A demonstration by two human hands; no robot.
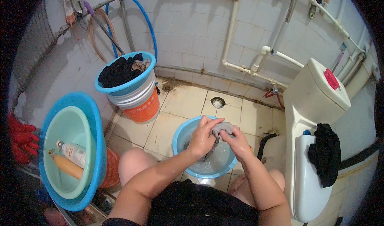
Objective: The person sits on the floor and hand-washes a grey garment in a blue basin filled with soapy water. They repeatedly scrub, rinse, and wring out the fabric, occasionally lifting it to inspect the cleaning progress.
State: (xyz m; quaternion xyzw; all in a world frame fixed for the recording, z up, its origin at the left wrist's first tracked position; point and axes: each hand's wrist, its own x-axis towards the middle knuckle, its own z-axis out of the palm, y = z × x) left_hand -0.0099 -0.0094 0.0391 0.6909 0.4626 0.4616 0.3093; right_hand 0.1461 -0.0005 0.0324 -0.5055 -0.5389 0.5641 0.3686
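Observation:
A wet grey cloth [222,128] is bunched between my two hands, above a light blue basin [179,134] on the tiled floor. My left hand [203,137] grips its left side with the fingers bent over it. On the other side my right hand [237,141] pinches the cloth between thumb and fingers. A darker part of the fabric hangs down toward the cloudy, sudsy water [218,160] in the basin. I cannot tell whether more cloth lies under the water.
At left, a blue tub [98,146] holds a pale green basin [89,132] with two bottles. Behind it, a blue basin [150,68] of dark clothes tops a bucket [142,106]. A toilet [310,178] with black cloth [326,154] stands right; a floor drain [217,102] lies beyond my basin.

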